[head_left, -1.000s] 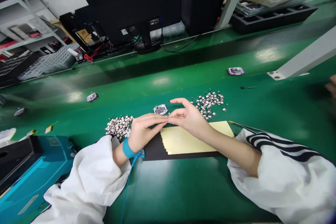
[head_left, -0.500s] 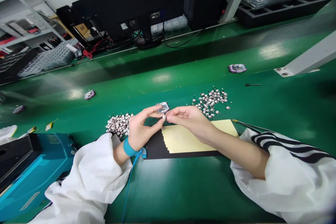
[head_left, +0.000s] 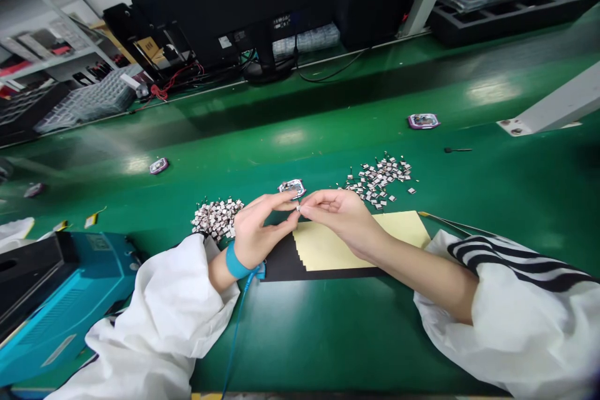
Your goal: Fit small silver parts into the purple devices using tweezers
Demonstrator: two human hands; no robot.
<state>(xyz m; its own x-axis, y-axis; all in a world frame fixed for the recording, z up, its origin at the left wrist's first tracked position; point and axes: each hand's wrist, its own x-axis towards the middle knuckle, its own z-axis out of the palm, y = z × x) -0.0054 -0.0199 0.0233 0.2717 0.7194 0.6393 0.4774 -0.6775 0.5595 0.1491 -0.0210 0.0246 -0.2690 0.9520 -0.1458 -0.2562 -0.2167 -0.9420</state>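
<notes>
Well, teal machine: stands at the left of the desk, just past my white sleeve;
Wrist: a blue strap circles my left wrist; its blue cord runs down across the green desk;
Left pile: loose tiny metal parts lie heaped just beside my left hand;
Left hand: narrowly curled, forefinger reaching up to the board; I cannot tell whether it grips;
Board: a square circuit board sits between my hands, at my left forefinger's tip; I cannot tell whether it rests on the desk;
Centre: a tiny pale part is pinched where my fingertips meet; it seems held by my right hand, narrowly closed;
Right pile: more tiny parts lie scattered beyond that hand;
Sheets: a yellow sheet lies on a black sheet, below my hands;
Far right: fine tweezers lie beside my striped sleeve.
</notes>
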